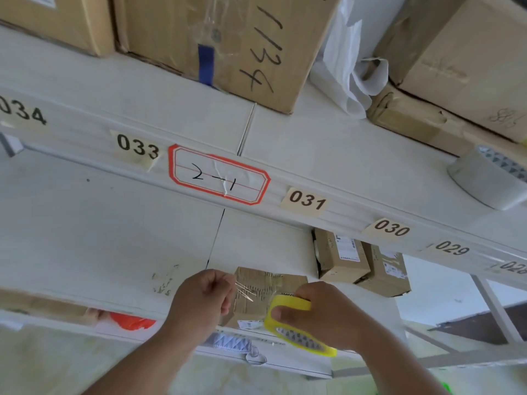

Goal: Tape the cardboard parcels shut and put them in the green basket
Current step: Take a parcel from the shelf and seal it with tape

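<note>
A small cardboard parcel (265, 292) lies on the lower white shelf (114, 238), close to its front edge. My right hand (316, 312) grips a yellow tape dispenser (288, 323) with clear tape, held over the parcel's right side. My left hand (205, 297) pinches the free end of the clear tape strip (245, 290), which stretches across the parcel's top. Two more small cardboard parcels (342, 258) (385, 272) stand behind it, to the right. No green basket is visible.
The upper shelf holds large cardboard boxes (228, 41), white paper and a spare tape roll (490, 178). Number labels 028 to 034 line the shelf beam (305, 199). An orange item (131, 320) shows below the lower shelf's left edge.
</note>
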`<state>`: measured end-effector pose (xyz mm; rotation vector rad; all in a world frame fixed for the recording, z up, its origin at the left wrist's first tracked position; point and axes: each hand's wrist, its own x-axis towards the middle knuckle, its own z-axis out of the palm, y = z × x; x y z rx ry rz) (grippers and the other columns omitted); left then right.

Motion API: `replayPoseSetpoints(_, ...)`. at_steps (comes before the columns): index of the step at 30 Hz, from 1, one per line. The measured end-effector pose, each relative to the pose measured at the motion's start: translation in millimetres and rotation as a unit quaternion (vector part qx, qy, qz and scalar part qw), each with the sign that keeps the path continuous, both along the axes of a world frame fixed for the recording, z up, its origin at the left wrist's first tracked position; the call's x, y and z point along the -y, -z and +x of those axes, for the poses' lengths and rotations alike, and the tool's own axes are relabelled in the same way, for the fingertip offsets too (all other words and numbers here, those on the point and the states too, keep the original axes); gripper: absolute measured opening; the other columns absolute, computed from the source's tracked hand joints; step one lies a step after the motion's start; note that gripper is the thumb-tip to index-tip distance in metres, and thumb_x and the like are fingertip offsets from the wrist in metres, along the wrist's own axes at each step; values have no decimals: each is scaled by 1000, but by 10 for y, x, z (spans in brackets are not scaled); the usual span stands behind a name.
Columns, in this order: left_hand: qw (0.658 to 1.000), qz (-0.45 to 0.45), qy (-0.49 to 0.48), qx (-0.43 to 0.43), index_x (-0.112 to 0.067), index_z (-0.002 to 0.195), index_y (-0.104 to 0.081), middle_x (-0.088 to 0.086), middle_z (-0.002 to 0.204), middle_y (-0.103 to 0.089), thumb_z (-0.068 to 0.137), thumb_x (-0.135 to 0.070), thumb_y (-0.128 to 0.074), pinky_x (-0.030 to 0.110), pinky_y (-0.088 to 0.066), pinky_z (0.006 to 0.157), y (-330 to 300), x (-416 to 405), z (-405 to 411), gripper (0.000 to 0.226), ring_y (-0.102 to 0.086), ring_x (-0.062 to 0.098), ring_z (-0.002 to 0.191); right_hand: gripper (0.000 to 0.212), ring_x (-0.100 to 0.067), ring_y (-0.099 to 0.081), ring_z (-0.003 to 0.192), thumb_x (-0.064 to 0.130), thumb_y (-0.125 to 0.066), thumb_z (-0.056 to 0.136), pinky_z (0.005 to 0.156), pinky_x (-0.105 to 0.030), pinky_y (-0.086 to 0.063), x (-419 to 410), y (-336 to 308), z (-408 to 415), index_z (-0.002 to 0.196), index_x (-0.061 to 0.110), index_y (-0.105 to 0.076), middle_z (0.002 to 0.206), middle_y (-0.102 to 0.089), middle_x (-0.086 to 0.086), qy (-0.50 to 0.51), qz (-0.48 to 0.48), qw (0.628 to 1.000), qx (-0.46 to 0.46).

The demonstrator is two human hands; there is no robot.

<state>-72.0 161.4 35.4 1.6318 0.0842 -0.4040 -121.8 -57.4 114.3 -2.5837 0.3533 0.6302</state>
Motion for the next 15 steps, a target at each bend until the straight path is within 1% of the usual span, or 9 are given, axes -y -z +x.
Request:
replayPoseSetpoints(2,1000,10,1,10,2,83,-69,21,72,-66,101,-13,-59,46,-56,74,20,-9,47,25,-56,17,59,58,-3,-46,54,69,-78,77,54,-22,-35,109,-41,10,68,17,-57,58,-49,12,-12,36,999,-11)
replayPoseSetpoints(3,1000,13,-7,12,-1,82,-71,19,71,-67,100,-13,-60,45,-55,72,43,-23,77,24,-57,16,58,59,-2,-43,52,72,-79,74,52,-21,-32,205,-58,17,65,20,-55,56,-46,13,-20,32,999,-15)
replayPoseSetpoints(4,1000,14,-24,13,-5,81,-72,14,70,-69,100,-14,-61,43,-55,71,68,-37,120,23,-58,15,57,64,-3,-41,52,80,-77,68,52,-22,-30,327,-61,24,64,21,-52,56,-45,12,-32,12,999,-20)
replayPoseSetpoints(6,998,14,-63,6,-9,81,-73,6,66,-69,99,-15,-63,38,-53,66,161,-70,229,22,-57,12,55,81,-8,-41,55,101,-63,51,57,-30,-31,625,-13,29,64,22,-51,60,-44,8,-60,-61,996,-36)
replayPoseSetpoints(7,997,17,-69,1,-9,81,-73,3,64,-68,100,-15,-63,36,-52,63,220,-68,279,22,-56,12,54,87,-10,-44,56,105,-57,46,58,-33,-33,795,40,35,65,20,-52,61,-46,7,-66,-100,992,-38)
replayPoseSetpoints(8,997,22,-69,-4,-8,80,-72,2,61,-66,100,-14,-63,34,-51,61,287,-41,312,23,-55,12,53,89,-11,-50,59,104,-56,46,60,-34,-38,961,94,58,67,17,-56,62,-52,6,-65,-132,988,-38)
replayPoseSetpoints(10,998,39,-56,-12,-8,78,-71,2,59,-65,100,-14,-63,31,-50,58,444,73,327,24,-55,11,51,86,-12,-60,65,99,-53,48,65,-34,-46,1237,189,139,69,17,-62,64,-60,4,-47,-171,984,-24)
replayPoseSetpoints(13,996,67,-58,-27,-8,77,-71,3,60,-67,100,-16,-62,30,-49,58,665,265,332,26,-55,12,50,88,-16,-60,61,102,-43,57,64,-35,-44,1494,384,270,60,15,-56,57,-55,2,-22,-143,990,5)
replayPoseSetpoints(15,993,88,-68,-33,-11,73,-71,2,60,-68,100,-18,-61,32,-49,62,783,331,363,29,-56,13,52,90,-16,-62,67,101,-37,67,68,-35,-48,1585,560,303,62,14,-59,62,-59,3,-41,-158,987,-1)
